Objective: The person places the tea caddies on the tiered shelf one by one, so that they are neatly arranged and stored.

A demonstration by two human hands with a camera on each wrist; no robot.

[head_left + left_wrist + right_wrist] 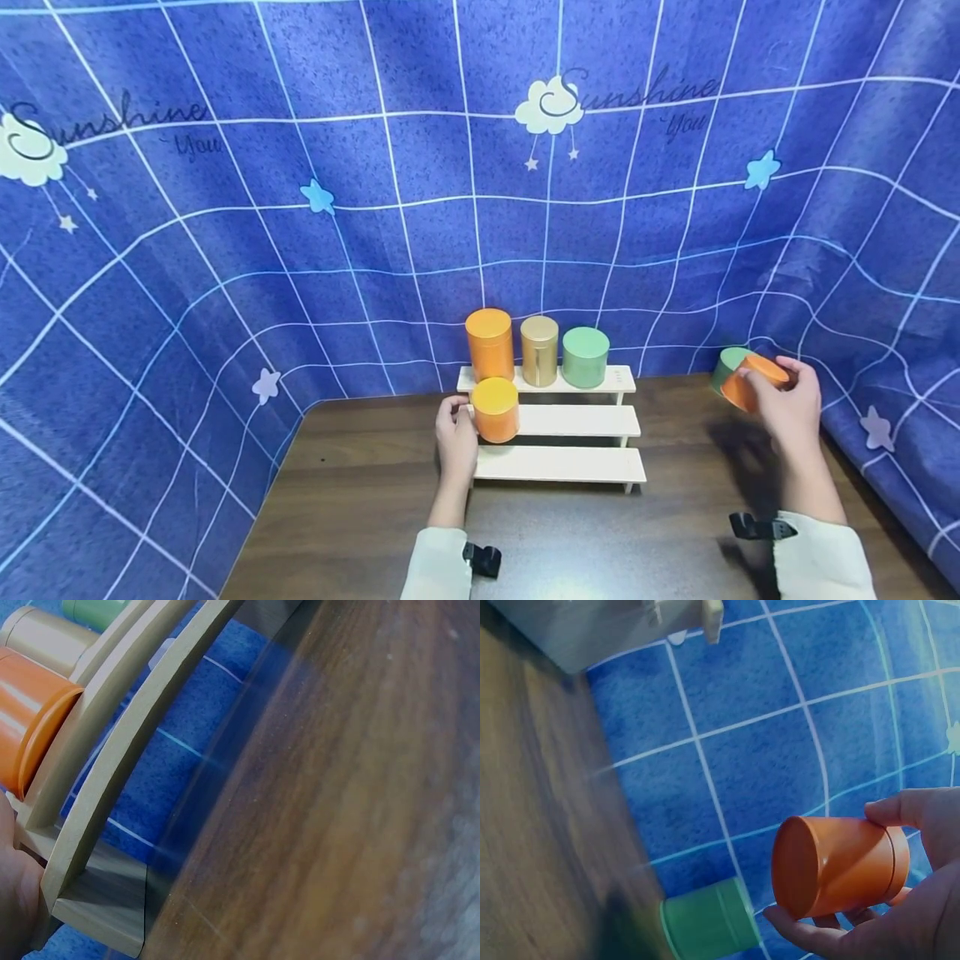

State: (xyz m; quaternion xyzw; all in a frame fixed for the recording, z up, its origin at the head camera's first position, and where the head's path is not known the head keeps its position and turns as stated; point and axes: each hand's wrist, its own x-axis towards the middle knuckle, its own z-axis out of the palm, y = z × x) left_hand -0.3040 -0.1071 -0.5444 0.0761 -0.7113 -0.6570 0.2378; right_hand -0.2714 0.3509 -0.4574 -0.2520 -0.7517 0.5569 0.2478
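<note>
A white three-step display rack [558, 464] stands on the table. My left hand [456, 437] grips its left end, fingers bent, right beside a short orange tin [496, 412] on the middle step. In the left wrist view only part of that hand [16, 889] shows against the rack's end; its fingertips are hidden. Over at the right, my right hand [797, 402] holds another orange tin [840, 864] tilted above the table, thumb on one side and fingers beneath. Just behind it a green tin [709, 919] stands on the table.
On the top step stand a tall orange tin [490, 346], a gold tin [539, 352] and a green tin [586, 358]. A blue gridded cloth [420, 233] hangs behind and at both sides of the brown wooden table [360, 467].
</note>
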